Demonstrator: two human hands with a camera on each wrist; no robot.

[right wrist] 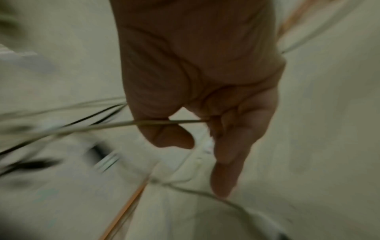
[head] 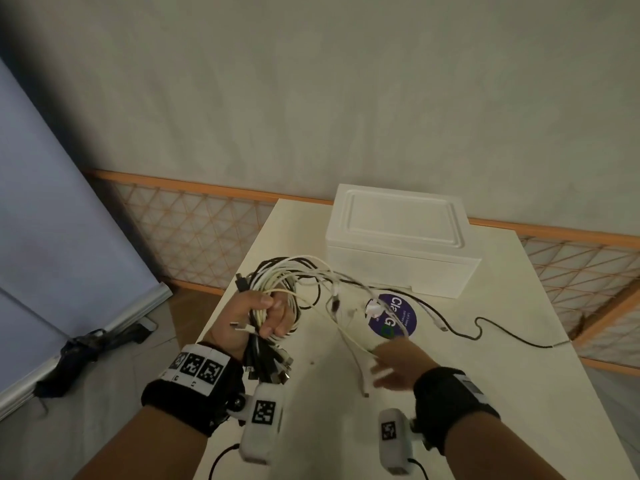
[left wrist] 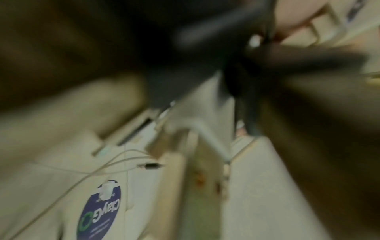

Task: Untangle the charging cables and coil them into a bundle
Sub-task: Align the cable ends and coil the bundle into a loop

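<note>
Several coiled cables (head: 277, 289) gripped in left hand (head: 256, 320); right hand (head: 394, 368) pinches white strand (right wrist: 102, 126). Risk: hard pull tightens knots.

Dim, yellowish light all round, no glare anywhere. Head view is fairly sharp in the middle, dark and bent at the left edge; the right hand (head: 394, 367) smears. Both wrist views are heavily blurred, the left one mostly dark, unfocused shapes.
</note>
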